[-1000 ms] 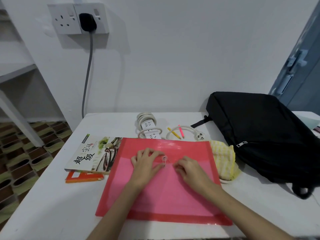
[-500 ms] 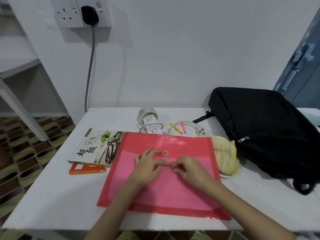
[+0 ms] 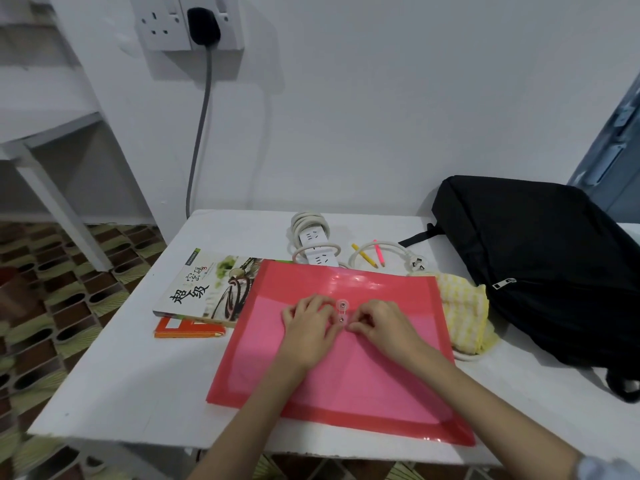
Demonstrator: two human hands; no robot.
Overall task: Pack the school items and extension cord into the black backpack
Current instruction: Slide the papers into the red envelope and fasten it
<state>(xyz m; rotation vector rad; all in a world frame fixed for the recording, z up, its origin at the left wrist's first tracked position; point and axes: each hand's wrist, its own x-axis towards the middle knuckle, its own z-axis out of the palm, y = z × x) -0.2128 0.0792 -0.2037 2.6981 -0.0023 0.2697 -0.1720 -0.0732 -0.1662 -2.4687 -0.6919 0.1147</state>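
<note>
A red plastic folder (image 3: pixel 346 358) lies flat on the white table (image 3: pixel 138 368), and both hands are on it near its two round clasp buttons (image 3: pixel 342 311). The left hand (image 3: pixel 306 329) rests on the folder just left of the buttons, with its fingers bent and the tips touching the plastic. The right hand (image 3: pixel 381 325) is just right of the buttons; its fingers are curled together as in a pinch near the lower button, but what they pinch is too small to tell. The black backpack (image 3: pixel 540 268) lies on the right side of the table, with its zipper pull (image 3: pixel 504 283) towards the folder. Between the folder and the backpack lies a yellow cloth (image 3: pixel 465 317). Behind the folder are the coiled white extension cord (image 3: pixel 313 242), a yellow pencil (image 3: pixel 364 255) and a pink pen (image 3: pixel 379 252). A book (image 3: pixel 204 289) lies left of the folder, partly under it, on top of an orange notebook (image 3: pixel 188 330).
</note>
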